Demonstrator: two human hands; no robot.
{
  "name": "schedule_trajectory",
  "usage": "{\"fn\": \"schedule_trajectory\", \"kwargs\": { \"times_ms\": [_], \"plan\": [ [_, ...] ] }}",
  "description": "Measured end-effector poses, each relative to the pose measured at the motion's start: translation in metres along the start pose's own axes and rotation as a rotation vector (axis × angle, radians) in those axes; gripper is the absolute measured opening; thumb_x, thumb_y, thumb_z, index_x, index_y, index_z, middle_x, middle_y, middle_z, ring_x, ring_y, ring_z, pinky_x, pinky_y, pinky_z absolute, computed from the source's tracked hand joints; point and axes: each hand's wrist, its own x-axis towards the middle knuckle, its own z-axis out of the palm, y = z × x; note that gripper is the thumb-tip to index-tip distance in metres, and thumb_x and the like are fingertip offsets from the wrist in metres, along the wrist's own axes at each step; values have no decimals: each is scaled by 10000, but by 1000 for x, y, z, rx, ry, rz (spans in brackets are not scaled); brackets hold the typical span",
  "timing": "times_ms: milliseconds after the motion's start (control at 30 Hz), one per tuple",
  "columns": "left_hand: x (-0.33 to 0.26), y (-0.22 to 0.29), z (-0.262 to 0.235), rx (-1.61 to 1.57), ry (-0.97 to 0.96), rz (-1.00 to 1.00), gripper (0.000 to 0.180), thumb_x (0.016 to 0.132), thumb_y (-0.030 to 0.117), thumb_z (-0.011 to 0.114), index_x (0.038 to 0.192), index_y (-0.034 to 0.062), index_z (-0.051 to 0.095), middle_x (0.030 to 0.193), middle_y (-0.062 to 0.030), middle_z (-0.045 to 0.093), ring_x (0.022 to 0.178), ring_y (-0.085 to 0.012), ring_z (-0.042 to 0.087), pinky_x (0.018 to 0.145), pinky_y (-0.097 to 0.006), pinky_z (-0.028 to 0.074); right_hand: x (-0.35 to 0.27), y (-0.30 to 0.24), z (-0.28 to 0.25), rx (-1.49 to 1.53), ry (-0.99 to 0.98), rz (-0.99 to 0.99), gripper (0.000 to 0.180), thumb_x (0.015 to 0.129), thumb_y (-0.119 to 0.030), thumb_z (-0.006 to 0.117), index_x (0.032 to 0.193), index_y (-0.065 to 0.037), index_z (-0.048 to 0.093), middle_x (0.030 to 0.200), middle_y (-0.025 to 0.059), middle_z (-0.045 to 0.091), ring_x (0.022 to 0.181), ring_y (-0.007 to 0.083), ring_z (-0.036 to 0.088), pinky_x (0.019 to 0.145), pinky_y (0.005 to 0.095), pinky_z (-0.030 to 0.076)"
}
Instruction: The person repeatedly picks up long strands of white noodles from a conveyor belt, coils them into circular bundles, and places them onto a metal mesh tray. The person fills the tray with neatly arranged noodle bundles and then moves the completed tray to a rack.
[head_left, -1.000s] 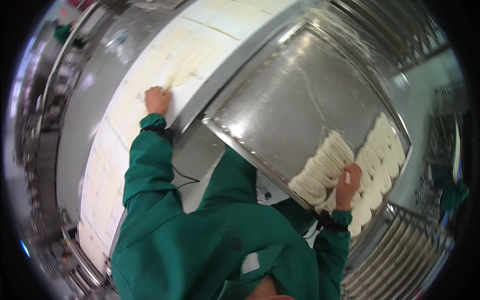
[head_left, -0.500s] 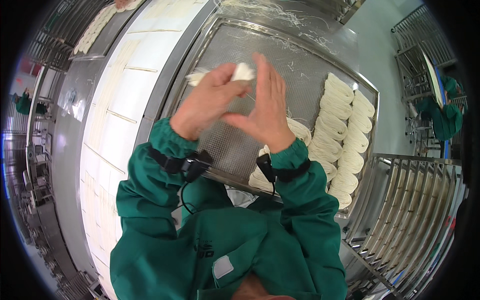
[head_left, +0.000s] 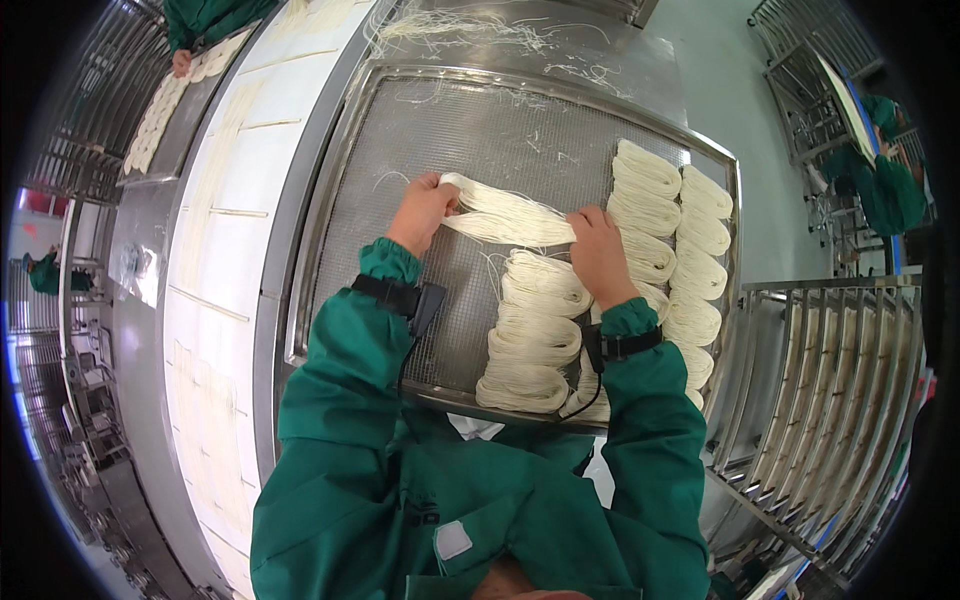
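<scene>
A bundle of pale noodles (head_left: 510,215) is stretched sideways between my hands, over the metal mesh tray (head_left: 420,320). Its left end is gripped by my left hand (head_left: 424,212), fingers closed around the strands. At the other end my right hand (head_left: 598,250) pinches the noodles, with the knuckles up. Just below the bundle lies a short row of folded noodle bundles (head_left: 533,330), overlapping one another. Two longer rows of noodle bundles (head_left: 698,265) run along the tray's right side, partly hidden by my right hand and forearm.
Loose noodle strands (head_left: 460,30) litter the metal surface beyond the tray. A white conveyor belt (head_left: 215,250) carrying noodles and thin rods passes on the left. A rack of trays (head_left: 825,390) stands at the right. Another person's hand (head_left: 181,62) is at a far-left tray.
My hands have come down and moved apart, and the noodle bundle now spans between them. My right hand has closed on its right end. A co-worker's sleeve has come into view at upper left.
</scene>
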Motion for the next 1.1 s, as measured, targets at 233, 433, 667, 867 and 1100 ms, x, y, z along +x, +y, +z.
{"fn": "schedule_trajectory", "kwargs": {
  "times_ms": [233,433,667,867,1100],
  "plan": [
    [-40,37,66,314,-403,153,244,912,110,626,1093,-41,688,859,-29,679,772,-134,600,706,-303,491,-19,5,-46,284,185,102,332,795,68,607,1111,-14,667,1165,167,634,1097,386,591,946,453,492],
    [-22,19,122,274,-601,61,279,959,86,554,1170,-16,705,940,-97,736,833,-144,651,741,-299,526,-32,4,-51,348,267,143,243,833,55,632,1059,-21,679,1093,152,649,1049,370,615,891,421,515],
    [11,-40,106,862,-58,897,263,905,74,628,1152,43,712,1084,-127,695,1005,-334,624,892,-429,500,-24,2,-22,96,189,-17,138,801,4,643,925,-57,636,1003,114,633,1002,336,594,876,453,455],
    [11,-60,90,936,9,857,216,867,107,657,1069,99,733,1063,-104,632,1053,-328,559,935,-466,434,-17,20,-14,171,182,-73,133,749,41,641,855,-27,595,990,144,627,960,369,589,839,482,469],
    [-45,-45,-97,864,431,711,459,737,163,773,1177,57,694,1144,-167,647,1112,-366,588,965,-458,477,-42,31,-37,106,178,27,119,839,35,655,938,-11,607,1027,144,615,981,359,580,867,434,483]
  ]
}}
